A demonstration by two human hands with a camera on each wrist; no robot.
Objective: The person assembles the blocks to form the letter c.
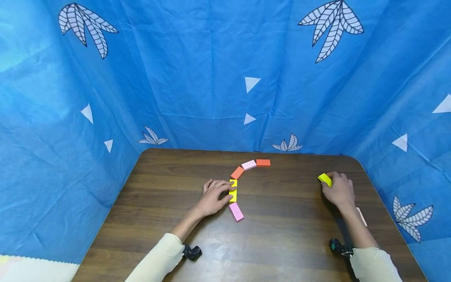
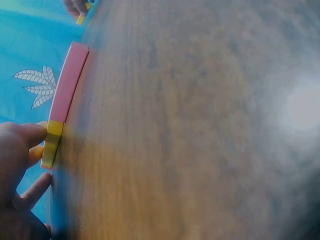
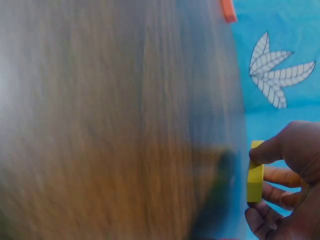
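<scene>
In the head view, a curved row of flat blocks lies on the wooden table. My left hand [image 1: 213,198] has its thumb and fingers on the row's yellow block [image 1: 233,196], gripping it at the table; fingers partly cover it. A pink block [image 1: 236,212] touches its near end. Beyond its far end come an orange block [image 1: 237,172], a pale pink block [image 1: 249,165] and a red-orange block [image 1: 263,162]. Over the table's right side, my right hand [image 1: 340,190] pinches another yellow block [image 3: 255,180] between thumb and fingers, tilted in the head view.
A pale block [image 1: 361,216] lies partly hidden by the right forearm. The brown table [image 1: 282,235] has rounded far corners, with a blue patterned curtain [image 1: 197,78] hanging behind and along both sides. Each wrist carries a small black camera.
</scene>
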